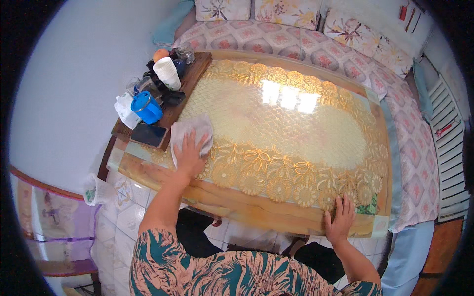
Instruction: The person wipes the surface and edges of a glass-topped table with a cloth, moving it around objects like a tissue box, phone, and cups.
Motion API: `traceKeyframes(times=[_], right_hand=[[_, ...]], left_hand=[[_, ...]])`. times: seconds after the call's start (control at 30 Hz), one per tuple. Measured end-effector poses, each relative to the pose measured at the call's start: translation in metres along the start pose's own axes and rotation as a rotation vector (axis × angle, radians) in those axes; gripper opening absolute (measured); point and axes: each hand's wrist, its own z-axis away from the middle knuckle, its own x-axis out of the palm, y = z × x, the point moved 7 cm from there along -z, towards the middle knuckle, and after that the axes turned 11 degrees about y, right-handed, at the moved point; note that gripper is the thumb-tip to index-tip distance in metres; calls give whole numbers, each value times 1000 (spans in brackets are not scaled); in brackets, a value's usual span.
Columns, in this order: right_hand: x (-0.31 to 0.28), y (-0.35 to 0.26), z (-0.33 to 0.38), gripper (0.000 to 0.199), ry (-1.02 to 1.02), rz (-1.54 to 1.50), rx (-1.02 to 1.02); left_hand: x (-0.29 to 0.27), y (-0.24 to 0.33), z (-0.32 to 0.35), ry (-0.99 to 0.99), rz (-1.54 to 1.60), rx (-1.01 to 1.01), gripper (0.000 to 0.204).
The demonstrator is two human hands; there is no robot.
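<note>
My left hand (190, 154) lies with its fingers spread over a pale folded cloth (199, 126), pressing it to the table near its left end. Under the cloth is a gold lace-patterned table cover (252, 172) with a glossy surface. My right hand (340, 217) rests on the near right part of the table, fingers stretched out and nothing in them. Beside the cloth, a dark phone (148, 135) lies on the corner of a brown wooden tray (196, 74).
The tray bears a blue lidded mug (146, 107), stacked white paper cups (167, 73), a white packet (127, 111) and glassware. A sofa with a patterned cover (276, 45) runs along the far and right sides. A white waste basket (100, 190) stands on the tiled floor at left.
</note>
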Motion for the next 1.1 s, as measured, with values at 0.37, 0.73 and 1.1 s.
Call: traceKeyframes(times=[0.37,0.73,1.1], right_hand=[[6,3,2,63,2,-3,27],[4,7,1,64,-27,-3,17],[5,4,1,64,-10,-20,9]], left_hand=[[-39,233,136,10,637,627,82],[1,320,-23,-90,406,498,73],[26,25,-88,-58,69,-143,68]])
